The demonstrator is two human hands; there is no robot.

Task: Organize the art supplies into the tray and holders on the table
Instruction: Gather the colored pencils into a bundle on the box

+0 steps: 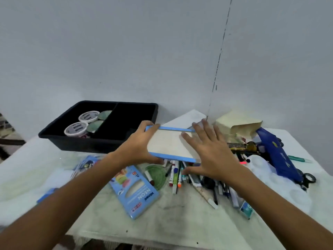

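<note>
The left hand (138, 145) pinches the left end of the blue-edged pad (169, 144) between thumb and fingers, while the right hand (209, 152) lies spread and flat on its right side, gripping nothing. The pad hovers above the loose pens (177, 175), just in front of the black tray (98, 141); held only at one end, it may tilt and slip.

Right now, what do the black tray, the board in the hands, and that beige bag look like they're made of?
Black tray: probably molded plastic, smooth, rounded rim, dull sheen.
Board: looks like a matte off-white canvas or card panel, edged with blue tape; cannot tell which.
Beige bag: likely paper, matte, with creased folds and an open, torn-looking mouth.
</note>
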